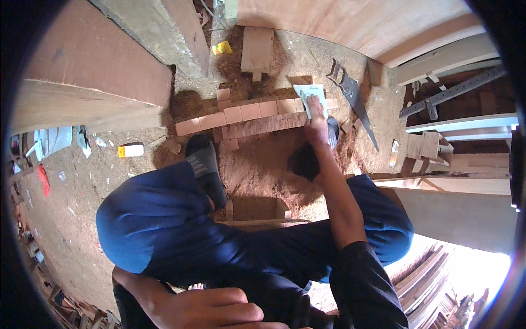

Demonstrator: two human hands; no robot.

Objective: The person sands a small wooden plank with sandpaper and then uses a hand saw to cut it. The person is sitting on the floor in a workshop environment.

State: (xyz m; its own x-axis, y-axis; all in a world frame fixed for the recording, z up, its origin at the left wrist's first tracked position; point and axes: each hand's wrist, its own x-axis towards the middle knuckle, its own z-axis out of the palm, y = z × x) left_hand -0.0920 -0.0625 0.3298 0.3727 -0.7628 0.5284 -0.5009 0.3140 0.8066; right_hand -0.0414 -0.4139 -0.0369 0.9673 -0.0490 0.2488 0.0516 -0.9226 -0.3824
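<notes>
My right hand (315, 125) reaches forward with its fingers on a pale green-white sheet (308, 93), like folded paper or thin cloth. The sheet lies at the right end of a row of small light wooden blocks (233, 114) on the ground. A strip of wood with a rough, notched face (267, 126) runs along the near side of the row. In my lap, my left hand (219, 308) is closed with curled fingers; whatever it may hold is hidden.
A handsaw (353, 98) lies right of the row. Beyond stands a flat wooden block (257, 50). A large timber piece (93, 82) rises at left, a wooden panel (356, 24) at the back. Wooden frames (460, 186) stand at right. Sawdust covers the ground between my sandalled feet.
</notes>
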